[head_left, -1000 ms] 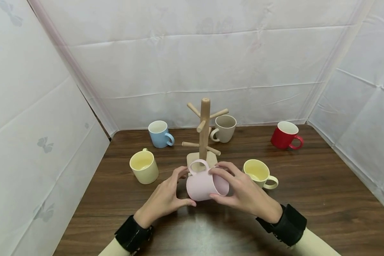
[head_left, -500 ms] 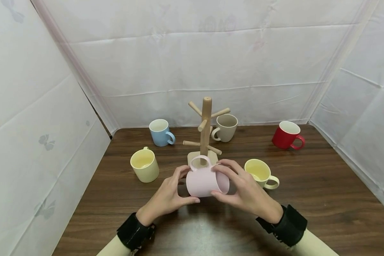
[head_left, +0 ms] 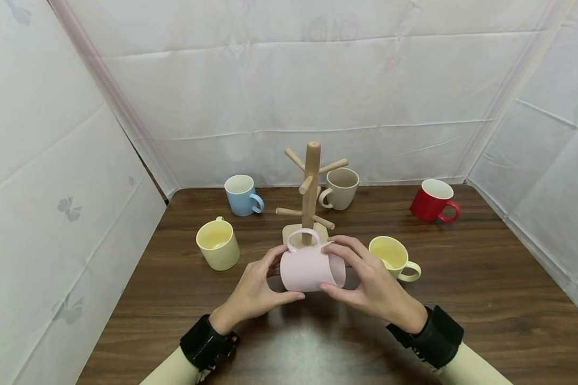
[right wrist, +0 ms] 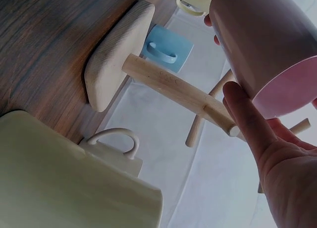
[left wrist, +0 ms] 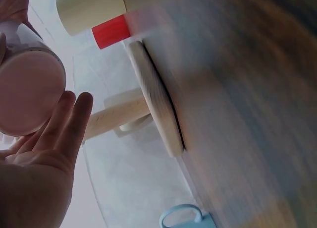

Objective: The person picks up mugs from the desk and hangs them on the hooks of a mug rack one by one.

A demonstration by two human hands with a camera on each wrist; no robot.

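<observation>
A pink mug (head_left: pixel 304 270) lies sideways in the air between both hands, its handle up and its mouth to the right. My left hand (head_left: pixel 254 289) holds it by the base end, thumb below and fingers on the far side. On the rim end, my right hand (head_left: pixel 373 280) grips it with the thumb low and fingers over the top. The left wrist view faces the mug's round base (left wrist: pixel 32 89). Just behind the mug stands a wooden mug tree (head_left: pixel 311 187), whose pegs carry nothing; the mug partly hides its base.
A yellow mug (head_left: pixel 218 246) stands at the left, another yellow mug (head_left: pixel 387 254) beside my right hand. Farther back are a blue mug (head_left: pixel 241 199), a beige mug (head_left: pixel 342 191) behind the tree, and a red mug (head_left: pixel 428 203). White cloth walls (head_left: pixel 289 85) enclose the table.
The pink mug has shifted slightly away from me toward the mug tree. My left thumb has slid farther right beneath it. The whole head view has shifted a little.
</observation>
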